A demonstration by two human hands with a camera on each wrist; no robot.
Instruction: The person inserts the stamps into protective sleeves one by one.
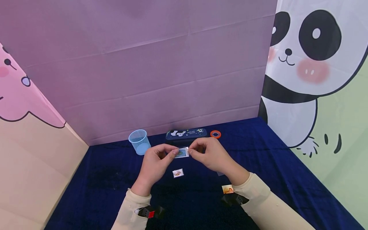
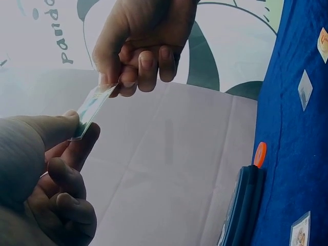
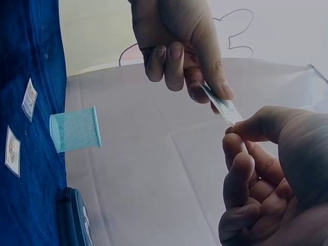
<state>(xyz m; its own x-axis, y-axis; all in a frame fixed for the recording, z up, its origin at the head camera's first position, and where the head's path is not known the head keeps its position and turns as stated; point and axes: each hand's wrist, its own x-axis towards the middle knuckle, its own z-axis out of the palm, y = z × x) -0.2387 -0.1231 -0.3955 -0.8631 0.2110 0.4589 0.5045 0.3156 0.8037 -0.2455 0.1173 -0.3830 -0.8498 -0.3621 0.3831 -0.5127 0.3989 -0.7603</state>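
Both hands hold a small picture card in a clear sleeve (image 1: 182, 152) up above the dark blue cloth. My left hand (image 1: 156, 163) pinches its left end between thumb and forefinger. At the opposite end, the thumb and forefinger of my right hand (image 1: 211, 155) pinch the sleeve's edge. In the left wrist view the sleeved card (image 2: 92, 110) slants between the two hands, and the right wrist view shows the card (image 3: 223, 107) nearly edge-on. Below the hands a small sleeved card (image 1: 178, 173) lies on the cloth.
An orange picture card (image 1: 228, 189) lies by the right wrist, and another card (image 1: 220, 174) is mostly hidden under that forearm. Along the back stand a light blue mesh pen cup (image 1: 139, 140), a navy panda pencil case (image 1: 186, 133) and an orange ring-shaped roll (image 1: 215, 134).
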